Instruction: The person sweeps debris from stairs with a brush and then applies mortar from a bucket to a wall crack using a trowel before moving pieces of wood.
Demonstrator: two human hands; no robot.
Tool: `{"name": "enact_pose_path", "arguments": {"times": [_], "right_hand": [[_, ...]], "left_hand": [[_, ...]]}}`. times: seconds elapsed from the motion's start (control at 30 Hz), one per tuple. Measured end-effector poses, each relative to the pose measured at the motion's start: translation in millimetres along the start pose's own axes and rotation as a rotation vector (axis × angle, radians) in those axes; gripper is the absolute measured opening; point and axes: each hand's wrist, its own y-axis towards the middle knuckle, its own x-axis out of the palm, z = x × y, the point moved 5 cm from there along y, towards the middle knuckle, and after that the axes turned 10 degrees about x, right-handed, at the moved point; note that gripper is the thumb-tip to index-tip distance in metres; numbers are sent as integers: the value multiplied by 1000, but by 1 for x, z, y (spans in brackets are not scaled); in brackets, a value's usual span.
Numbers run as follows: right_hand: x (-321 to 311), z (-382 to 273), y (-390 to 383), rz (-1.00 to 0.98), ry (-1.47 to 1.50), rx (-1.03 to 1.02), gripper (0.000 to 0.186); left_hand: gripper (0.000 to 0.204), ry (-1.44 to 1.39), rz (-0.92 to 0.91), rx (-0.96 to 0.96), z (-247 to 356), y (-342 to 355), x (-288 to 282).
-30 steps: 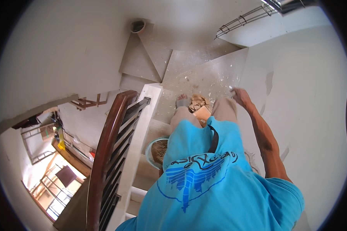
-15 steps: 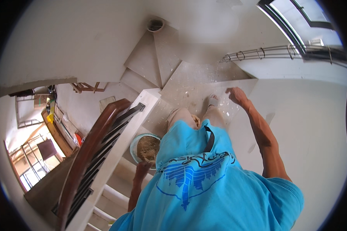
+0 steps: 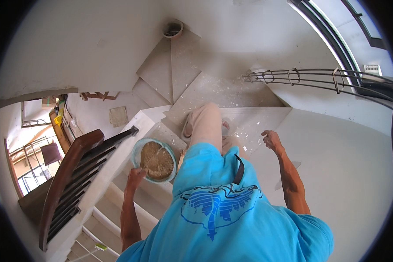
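A pale blue bucket (image 3: pixel 174 162) of brown, sand-like material (image 3: pixel 156 158) hangs at my left side, above the stairs. My left hand (image 3: pixel 136 174) is closed at its near edge, and a thin handle line runs from the fingers across the bucket's mouth. How the fingers wrap the handle is partly hidden. On the other side, my right hand (image 3: pixel 273 140) is held out beside the white wall. Its fingers are loosely bent and somewhat apart, with nothing visible in them.
A stair railing (image 3: pixel 72 187) with a brown handrail and dark bars runs on the left. Winding steps (image 3: pixel 155 72) lead to a small bucket (image 3: pixel 173 29) in the far corner. A long rebar cage (image 3: pixel 301 77) leans near the window at right. White debris (image 3: pixel 231 105) dots the landing.
The bucket in my left hand has moved left and slightly up in the picture, showing more of its mouth. My legs have stepped, and my right hand has lowered. The railing now appears farther left.
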Motion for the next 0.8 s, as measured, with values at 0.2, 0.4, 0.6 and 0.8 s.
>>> {"name": "enact_pose_path", "arguments": {"times": [0.2, 0.4, 0.6, 0.8], "right_hand": [[-27, 29, 9, 130, -155, -49, 33], [-26, -60, -12, 0, 250, -21, 36], [31, -235, 5, -364, 559, -279, 31], [112, -320, 47, -665, 933, 1, 46]], "left_hand": [[35, -142, -40, 82, 46, 93, 38], [28, -172, 10, 191, 108, 180, 71], [28, -267, 153, 252, 177, 235, 75], [27, -439, 255, 267, 242, 244, 82]]}}
